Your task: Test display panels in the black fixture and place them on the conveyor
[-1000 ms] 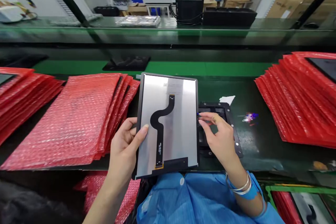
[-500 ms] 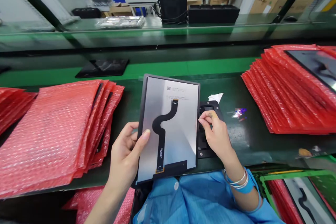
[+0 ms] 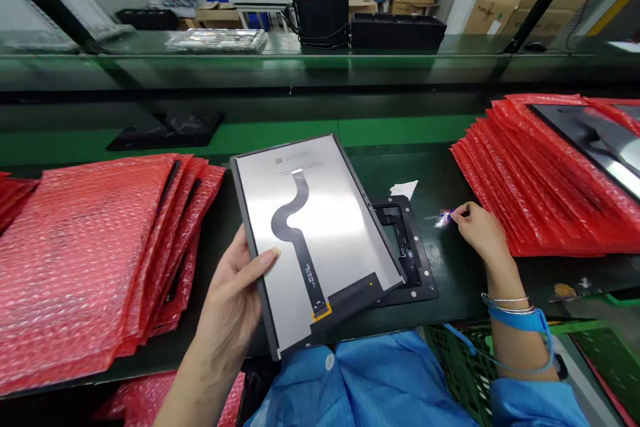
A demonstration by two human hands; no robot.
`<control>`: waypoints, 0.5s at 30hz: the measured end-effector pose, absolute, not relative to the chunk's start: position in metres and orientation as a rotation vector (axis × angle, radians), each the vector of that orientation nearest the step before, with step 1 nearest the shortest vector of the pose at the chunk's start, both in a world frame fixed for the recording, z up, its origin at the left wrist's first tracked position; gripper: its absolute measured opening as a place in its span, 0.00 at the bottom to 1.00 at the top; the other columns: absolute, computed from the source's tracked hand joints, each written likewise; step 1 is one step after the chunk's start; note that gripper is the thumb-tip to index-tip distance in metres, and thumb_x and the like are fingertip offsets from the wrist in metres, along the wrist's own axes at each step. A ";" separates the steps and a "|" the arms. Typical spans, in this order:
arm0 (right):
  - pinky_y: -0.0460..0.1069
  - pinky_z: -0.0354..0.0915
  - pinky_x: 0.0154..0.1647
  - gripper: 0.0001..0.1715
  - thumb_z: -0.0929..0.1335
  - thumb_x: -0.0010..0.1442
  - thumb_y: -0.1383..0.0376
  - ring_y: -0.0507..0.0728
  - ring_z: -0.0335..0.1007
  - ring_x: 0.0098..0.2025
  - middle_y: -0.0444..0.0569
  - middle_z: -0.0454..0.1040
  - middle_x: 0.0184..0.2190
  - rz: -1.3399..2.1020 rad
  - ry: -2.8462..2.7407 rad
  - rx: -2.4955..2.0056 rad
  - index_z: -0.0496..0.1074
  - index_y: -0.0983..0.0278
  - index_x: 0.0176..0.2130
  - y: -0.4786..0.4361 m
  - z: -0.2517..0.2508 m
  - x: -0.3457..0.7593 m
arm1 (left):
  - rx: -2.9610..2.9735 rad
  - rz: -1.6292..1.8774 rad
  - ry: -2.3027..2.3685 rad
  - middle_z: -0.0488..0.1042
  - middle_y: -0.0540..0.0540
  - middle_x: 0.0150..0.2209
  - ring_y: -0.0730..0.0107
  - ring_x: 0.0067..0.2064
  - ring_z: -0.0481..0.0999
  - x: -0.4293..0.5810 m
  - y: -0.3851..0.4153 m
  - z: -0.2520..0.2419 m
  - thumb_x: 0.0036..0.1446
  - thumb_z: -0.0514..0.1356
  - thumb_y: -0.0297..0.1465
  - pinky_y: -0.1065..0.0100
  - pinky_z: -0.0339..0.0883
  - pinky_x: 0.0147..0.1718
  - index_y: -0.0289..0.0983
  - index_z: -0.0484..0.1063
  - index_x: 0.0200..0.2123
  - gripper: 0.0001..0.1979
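My left hand [image 3: 235, 297] grips a tablet display panel [image 3: 325, 227] by its left edge, silver back up, with a black S-shaped flex cable [image 3: 295, 233] running down it. The panel is tilted, its lower end toward my lap. My right hand [image 3: 477, 227] rests on the dark bench to the right, fingers pinched at a small shiny purple-blue scrap [image 3: 444, 219]. A black fixture plate [image 3: 407, 257] lies on the bench between the panel and that hand, partly hidden under the panel.
Stacks of red bubble-wrap bags lie at left [image 3: 100, 240] and right [image 3: 540, 180], the right one topped by a dark panel. A white paper scrap [image 3: 405, 188] sits behind the fixture. A green conveyor belt runs beyond. A person in blue stands far back.
My right hand left the fixture plate and moved right to the shiny scrap. My left hand turned the panel counter-clockwise and tilted it.
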State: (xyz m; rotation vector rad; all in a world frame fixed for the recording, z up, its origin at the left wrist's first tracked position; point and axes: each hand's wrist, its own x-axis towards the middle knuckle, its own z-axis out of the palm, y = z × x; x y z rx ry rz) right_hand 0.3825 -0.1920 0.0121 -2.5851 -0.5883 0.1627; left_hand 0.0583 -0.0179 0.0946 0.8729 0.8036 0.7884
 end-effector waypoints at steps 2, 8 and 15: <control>0.52 0.53 0.29 0.06 0.66 0.59 0.66 0.64 0.72 0.32 0.53 0.74 0.27 0.118 -0.590 -2.660 0.70 0.62 0.30 -0.190 0.014 0.379 | 0.835 0.752 0.785 0.82 0.46 0.45 0.65 0.34 0.83 0.060 -0.020 0.091 0.42 0.73 0.26 0.72 0.80 0.33 0.40 0.75 0.52 0.30; 0.55 0.63 0.35 0.16 0.67 0.66 0.58 0.64 0.74 0.35 0.53 0.78 0.38 -0.188 -0.910 -2.345 0.71 0.63 0.50 -0.190 0.044 0.319 | 0.786 0.749 0.723 0.82 0.46 0.42 0.64 0.39 0.82 0.064 -0.023 0.086 0.40 0.74 0.26 0.73 0.78 0.36 0.37 0.77 0.45 0.25; 0.55 0.65 0.55 0.15 0.62 0.70 0.73 0.60 0.69 0.59 0.56 0.75 0.54 -0.332 -2.002 -1.356 0.71 0.69 0.54 -0.161 0.075 0.225 | 0.826 0.755 0.669 0.79 0.41 0.50 0.57 0.47 0.80 0.068 -0.035 0.089 0.47 0.71 0.29 0.70 0.76 0.39 0.36 0.74 0.50 0.25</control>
